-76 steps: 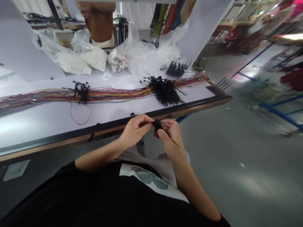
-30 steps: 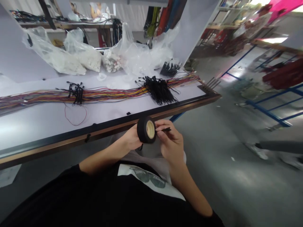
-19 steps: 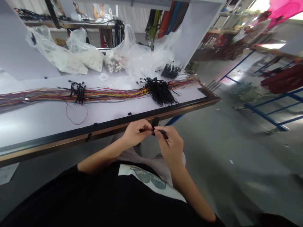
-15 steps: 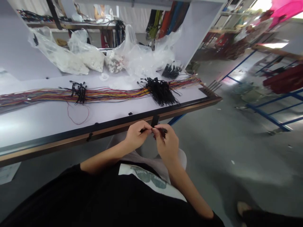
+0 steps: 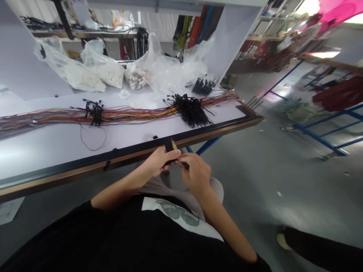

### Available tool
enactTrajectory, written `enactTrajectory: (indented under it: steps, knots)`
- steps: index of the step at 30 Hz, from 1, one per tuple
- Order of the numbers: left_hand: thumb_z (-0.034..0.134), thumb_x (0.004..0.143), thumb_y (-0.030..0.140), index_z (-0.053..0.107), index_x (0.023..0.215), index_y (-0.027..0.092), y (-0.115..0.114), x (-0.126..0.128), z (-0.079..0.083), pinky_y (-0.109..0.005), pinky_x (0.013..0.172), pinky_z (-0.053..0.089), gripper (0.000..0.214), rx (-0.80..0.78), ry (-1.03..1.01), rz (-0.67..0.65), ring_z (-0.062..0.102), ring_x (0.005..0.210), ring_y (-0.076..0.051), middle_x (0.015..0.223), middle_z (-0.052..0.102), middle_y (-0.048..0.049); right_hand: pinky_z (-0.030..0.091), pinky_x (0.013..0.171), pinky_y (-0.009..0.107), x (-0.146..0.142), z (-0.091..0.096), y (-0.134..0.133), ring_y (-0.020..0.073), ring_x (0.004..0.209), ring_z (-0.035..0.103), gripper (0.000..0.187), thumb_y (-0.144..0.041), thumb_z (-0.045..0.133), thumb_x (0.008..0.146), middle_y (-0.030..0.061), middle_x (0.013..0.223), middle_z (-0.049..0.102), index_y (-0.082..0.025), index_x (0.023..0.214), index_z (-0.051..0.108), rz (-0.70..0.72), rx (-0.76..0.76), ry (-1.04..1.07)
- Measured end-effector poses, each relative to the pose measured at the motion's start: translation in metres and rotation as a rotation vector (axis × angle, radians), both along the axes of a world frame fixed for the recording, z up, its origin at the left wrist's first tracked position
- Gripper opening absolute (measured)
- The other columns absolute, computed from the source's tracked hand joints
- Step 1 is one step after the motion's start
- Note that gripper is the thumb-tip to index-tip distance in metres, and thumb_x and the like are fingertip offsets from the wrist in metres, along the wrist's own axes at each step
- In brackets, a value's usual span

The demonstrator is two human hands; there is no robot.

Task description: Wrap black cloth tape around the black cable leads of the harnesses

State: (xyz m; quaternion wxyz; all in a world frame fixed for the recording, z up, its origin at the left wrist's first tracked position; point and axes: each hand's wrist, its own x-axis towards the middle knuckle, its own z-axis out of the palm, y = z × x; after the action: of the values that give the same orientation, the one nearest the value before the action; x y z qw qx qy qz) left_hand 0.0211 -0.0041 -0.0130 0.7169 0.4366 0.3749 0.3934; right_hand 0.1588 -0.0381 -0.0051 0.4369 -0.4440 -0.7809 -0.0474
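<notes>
Both hands meet just below the front edge of the white worktable (image 5: 56, 151). My left hand (image 5: 159, 162) is closed round a roll of black cloth tape (image 5: 170, 145), which sticks up above its thumb. My right hand (image 5: 195, 173) is closed too, pinching a thin black piece (image 5: 184, 164) beside the roll; whether it is a wire or the tape's end I cannot tell. The fingertips of the two hands touch.
A long bundle of coloured wires (image 5: 127, 112) crosses the table, with black connector clusters (image 5: 191, 109) (image 5: 93, 111) on it. Clear plastic bags of white parts (image 5: 104, 73) stand at the back. Someone's shoe and leg (image 5: 312, 247) show on the grey floor, lower right.
The tape roll, held face-on a second ago, has been turned edge-on and now sits behind my left thumb. Both hands have shifted slightly left. A person's leg has entered at lower right.
</notes>
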Motion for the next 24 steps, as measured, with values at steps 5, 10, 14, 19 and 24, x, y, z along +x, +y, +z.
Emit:
enactTrajectory:
  steps: [5,10,14,19,24]
  knots:
    - [0.081,0.045,0.048,0.056,0.082,0.017,-0.007,-0.015,0.013,-0.024,0.061,0.042,0.054,0.329,-0.005,0.025,0.050,0.067,-0.012,0.073,0.053,0.0002,0.045,0.051,0.026,0.009,0.005,-0.001,0.0142,0.050,0.058,0.022,-0.040,0.054,0.080,-0.0013,0.057,0.063,-0.020,0.069,0.058,-0.144,-0.495,0.470]
    - [0.083,0.044,0.037,0.061,0.086,0.020,-0.007,-0.025,0.023,-0.028,0.076,0.043,0.051,0.724,0.267,-0.212,0.050,0.086,-0.020,0.091,0.055,-0.0046,0.046,0.056,0.027,0.013,0.019,-0.002,0.0148,0.057,0.060,0.017,-0.035,0.059,0.074,-0.0010,0.062,0.065,-0.021,0.065,0.058,-0.091,-0.499,0.397]
    - [0.062,0.072,0.025,0.054,0.068,0.020,-0.005,-0.010,0.012,-0.024,0.067,0.039,0.011,0.672,0.400,0.165,0.047,0.069,-0.013,0.073,0.051,0.0000,0.048,0.059,0.028,0.005,0.022,-0.002,0.0155,0.062,0.062,0.018,-0.037,0.058,0.077,-0.0003,0.067,0.067,-0.022,0.068,0.058,-0.091,-0.425,0.399]
    - [0.053,0.074,0.012,0.050,0.063,0.020,-0.010,0.005,0.006,-0.026,0.074,0.041,0.014,0.664,0.380,0.292,0.051,0.075,-0.014,0.073,0.054,-0.0011,0.048,0.052,0.027,-0.002,0.015,0.010,0.0143,0.055,0.061,0.015,-0.037,0.058,0.077,-0.0012,0.068,0.066,-0.022,0.080,0.059,-0.038,-0.509,0.471]
    - [0.068,0.065,0.019,0.048,0.086,0.020,-0.014,0.007,0.016,-0.023,0.068,0.045,0.029,0.328,0.055,0.393,0.056,0.073,-0.011,0.079,0.056,0.0007,0.051,0.065,0.030,0.001,0.015,0.014,0.0174,0.071,0.065,0.014,-0.034,0.056,0.080,0.0020,0.074,0.069,-0.023,0.072,0.057,-0.074,-0.269,0.354]
